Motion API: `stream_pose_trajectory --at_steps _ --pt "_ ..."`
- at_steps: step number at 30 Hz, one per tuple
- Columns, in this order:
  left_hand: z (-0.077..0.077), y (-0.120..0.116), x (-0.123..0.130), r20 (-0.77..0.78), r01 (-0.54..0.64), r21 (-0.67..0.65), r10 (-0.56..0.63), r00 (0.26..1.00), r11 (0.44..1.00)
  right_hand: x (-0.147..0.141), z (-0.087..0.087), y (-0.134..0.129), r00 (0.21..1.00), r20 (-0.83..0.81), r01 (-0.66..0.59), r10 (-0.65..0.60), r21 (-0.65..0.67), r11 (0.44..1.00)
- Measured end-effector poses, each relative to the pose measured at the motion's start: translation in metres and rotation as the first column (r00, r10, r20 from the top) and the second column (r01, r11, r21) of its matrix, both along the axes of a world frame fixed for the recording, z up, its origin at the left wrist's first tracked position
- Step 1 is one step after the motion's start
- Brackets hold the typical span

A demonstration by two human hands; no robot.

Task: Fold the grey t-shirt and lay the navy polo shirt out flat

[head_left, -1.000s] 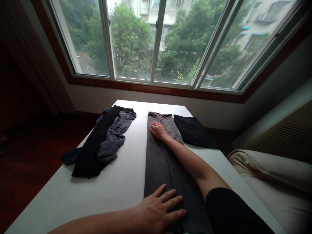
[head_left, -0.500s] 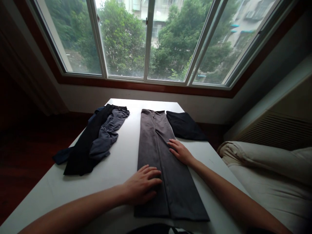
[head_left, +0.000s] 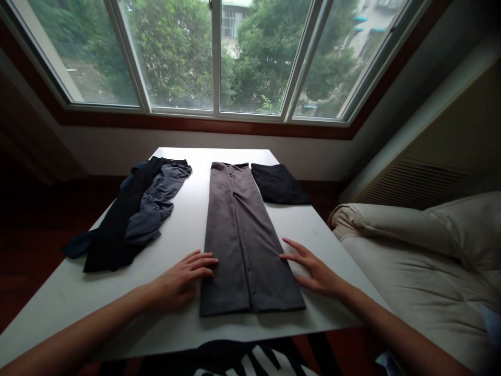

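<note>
A pair of grey trousers point(head_left: 230, 245) lies flat on the white table point(head_left: 188, 230), waistband at the far end and both leg hems towards me. At its left edge is my left hand point(head_left: 183, 279), fingers stretched out, their tips over the cloth. My right hand point(head_left: 313, 269) is at the right edge of the trousers, open with fingers spread, fingertips at the cloth's border. Neither hand grips anything. Just right of the waistband lies a folded black garment point(head_left: 278, 184).
A loose heap of dark clothes point(head_left: 133, 214), black, navy and grey, lies at the table's left, partly over the edge. A cream sofa point(head_left: 410, 261) stands close on the right. Beyond the table is a wall with a wide window point(head_left: 215, 62).
My left hand has slid left off the middle of the trousers to their left edge. My right hand has moved nearer along the right edge, its fingers spreading. The view has tilted down.
</note>
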State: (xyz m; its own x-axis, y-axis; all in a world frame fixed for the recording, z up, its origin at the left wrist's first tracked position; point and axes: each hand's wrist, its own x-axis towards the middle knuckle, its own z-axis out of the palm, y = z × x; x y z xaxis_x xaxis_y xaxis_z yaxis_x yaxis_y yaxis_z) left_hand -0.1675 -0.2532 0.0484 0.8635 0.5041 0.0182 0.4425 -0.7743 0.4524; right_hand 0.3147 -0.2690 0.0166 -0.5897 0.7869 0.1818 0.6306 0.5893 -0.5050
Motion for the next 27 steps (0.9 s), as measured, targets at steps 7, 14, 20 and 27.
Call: stream_pose_trajectory --at_steps 7,14,20,27 --pt "-0.007 -0.010 0.016 -0.025 -0.051 0.066 0.053 0.998 0.996 -0.025 -0.004 0.000 0.999 -0.016 -0.044 0.045 0.090 0.995" --pt "-0.024 0.000 0.023 0.020 -0.076 0.149 0.074 0.997 0.986 -0.029 0.005 0.007 0.979 0.079 -0.195 0.188 0.093 0.976" --pt "-0.009 -0.002 0.033 0.007 0.041 0.120 -0.042 0.999 0.992 -0.043 0.008 -0.004 0.966 -0.091 -0.234 0.242 0.089 0.968" --pt "0.048 0.001 0.036 0.065 0.103 -0.154 -0.094 0.993 0.983 -0.053 0.043 -0.011 0.939 -0.261 -0.251 0.223 -0.077 0.965"
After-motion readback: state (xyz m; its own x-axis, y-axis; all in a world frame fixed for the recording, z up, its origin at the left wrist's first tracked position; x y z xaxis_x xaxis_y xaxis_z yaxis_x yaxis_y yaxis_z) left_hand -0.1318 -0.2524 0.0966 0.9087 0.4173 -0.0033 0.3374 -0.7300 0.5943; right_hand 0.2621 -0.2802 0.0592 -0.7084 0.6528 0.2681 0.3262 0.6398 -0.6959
